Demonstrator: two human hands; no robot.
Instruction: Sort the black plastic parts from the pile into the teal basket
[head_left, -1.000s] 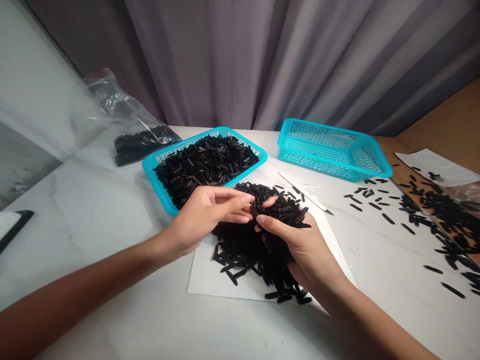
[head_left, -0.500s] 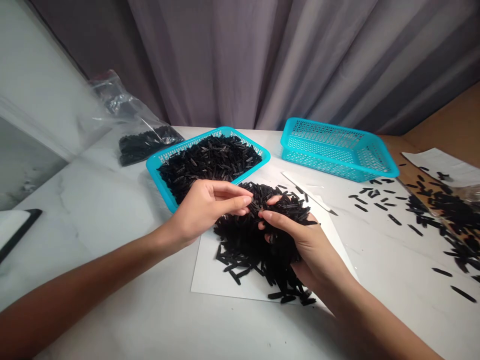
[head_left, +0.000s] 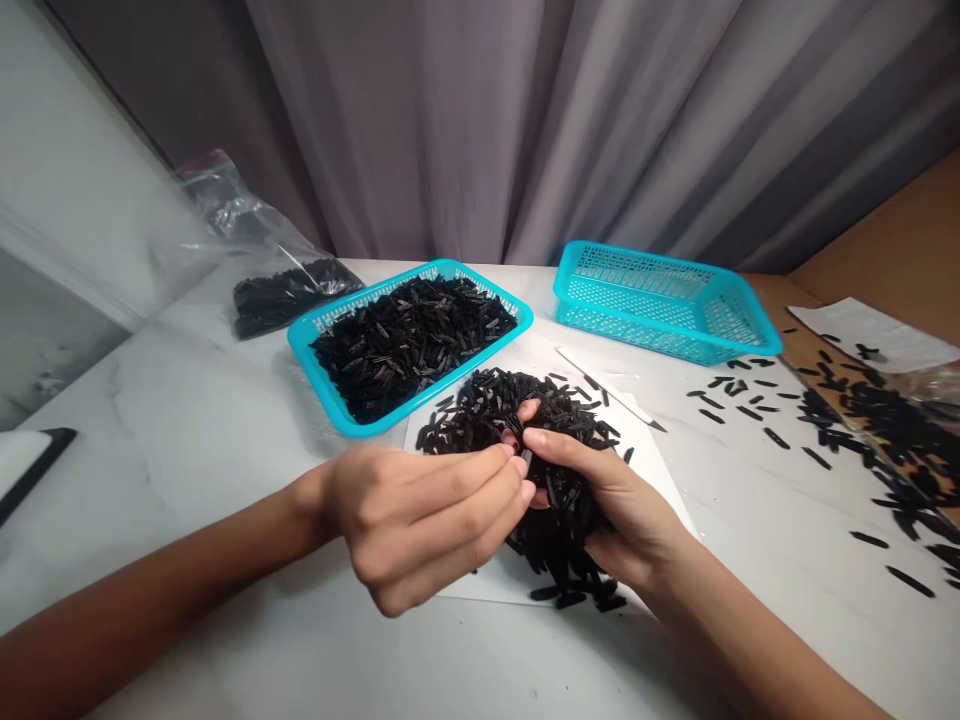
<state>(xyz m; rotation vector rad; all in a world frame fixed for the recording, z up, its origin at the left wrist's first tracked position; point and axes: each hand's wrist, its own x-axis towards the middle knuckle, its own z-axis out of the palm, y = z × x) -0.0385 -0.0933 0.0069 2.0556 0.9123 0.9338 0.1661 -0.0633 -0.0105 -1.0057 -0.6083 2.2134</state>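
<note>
A heap of small black plastic strips (head_left: 491, 405) lies on a white sheet (head_left: 660, 470) on the marble table. My right hand (head_left: 607, 495) is cupped round a handful of these black strips, thumb pressed on top. My left hand (head_left: 420, 520) is in front of the heap, fingers curled, its fingertips pinching at one black strip where they meet the right thumb. A turquoise basket (head_left: 337, 410) full of the same black strips stands just behind the heap to the left.
An empty turquoise basket (head_left: 667, 300) sits at the back right. Loose black strips (head_left: 885, 425) are scattered over the right side, near a paper (head_left: 874, 335). A clear plastic bag (head_left: 259, 255) with more strips lies back left. A dark flat object (head_left: 30, 465) is at the left edge.
My left hand has come down and toward me, from above the heap to in front of it, with fingers curled. My right hand stayed on its handful, shifting slightly lower.
</note>
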